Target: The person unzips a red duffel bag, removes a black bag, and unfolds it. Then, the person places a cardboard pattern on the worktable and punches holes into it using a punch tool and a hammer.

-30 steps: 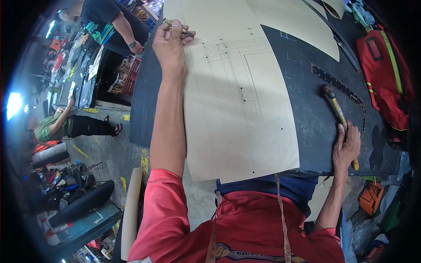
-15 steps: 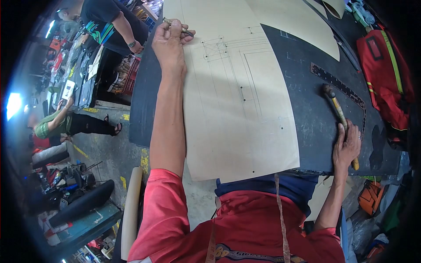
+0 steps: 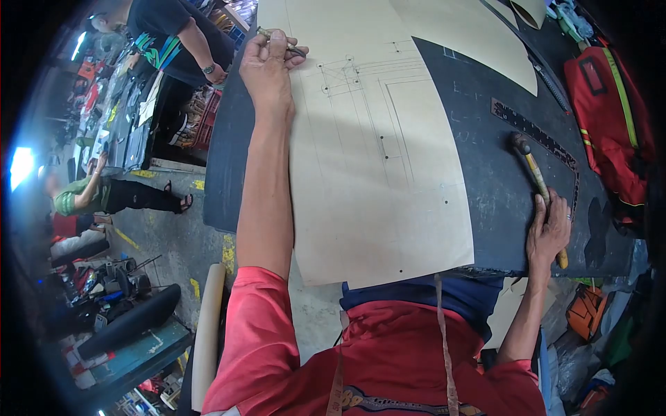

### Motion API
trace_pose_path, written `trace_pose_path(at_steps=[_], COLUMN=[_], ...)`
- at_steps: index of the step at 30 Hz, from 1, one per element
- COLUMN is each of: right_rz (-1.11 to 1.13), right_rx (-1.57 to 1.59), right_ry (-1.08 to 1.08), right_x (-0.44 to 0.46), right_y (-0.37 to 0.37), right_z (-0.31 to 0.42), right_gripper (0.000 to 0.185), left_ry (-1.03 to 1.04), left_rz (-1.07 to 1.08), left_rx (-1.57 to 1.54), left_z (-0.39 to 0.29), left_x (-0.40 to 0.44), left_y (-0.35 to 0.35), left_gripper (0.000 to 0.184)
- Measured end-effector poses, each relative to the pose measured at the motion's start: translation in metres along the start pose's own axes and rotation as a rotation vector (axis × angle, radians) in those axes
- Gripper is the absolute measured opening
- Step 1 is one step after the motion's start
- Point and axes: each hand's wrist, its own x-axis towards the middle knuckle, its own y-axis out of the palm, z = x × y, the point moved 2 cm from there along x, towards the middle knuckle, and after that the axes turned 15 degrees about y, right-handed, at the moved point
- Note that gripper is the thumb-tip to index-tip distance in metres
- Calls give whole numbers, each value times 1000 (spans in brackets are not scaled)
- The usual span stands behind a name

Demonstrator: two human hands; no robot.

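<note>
My left hand is closed around a small tool with a dark end and a brass-coloured end; the fingers hide most of it. It is over the left edge of a large tan sheet, which carries ruled pencil lines and several black dots. The sheet's near edge hangs over the table's edge. On the right, my right hand grips the wooden handle of a hammer, whose dark head lies on the black tabletop.
A dark metal L-shaped ruler lies beyond the hammer. Another tan sheet is at the back. A red bag stands at the right edge. Two people are on the left, one in a black shirt. A tan roll stands beside me.
My hands, the sheet and the hammer have stayed in place. In the background, the person in green no longer shows the white paper held before.
</note>
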Motion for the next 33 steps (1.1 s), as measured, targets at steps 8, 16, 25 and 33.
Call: trace_pose_path(at_steps=[8,16,25,33], right_rz=[-7,-7,-11,-2], right_rx=[-5,10,10,6], right_ry=[-10,-13,-21,-13], right_x=[0,0,1,1], right_y=[2,1,0,1], right_z=[-1,-1,1,0], right_gripper=[28,27,27,26], left_ry=[-24,-16,-121,-166], left_rz=[-24,169,321,383], left_rx=[-3,78,94,133], left_z=[0,-11,-6,-3], left_x=[1,-9,-21,-29], left_y=[0,21,38,48], left_gripper=[25,24,21,18])
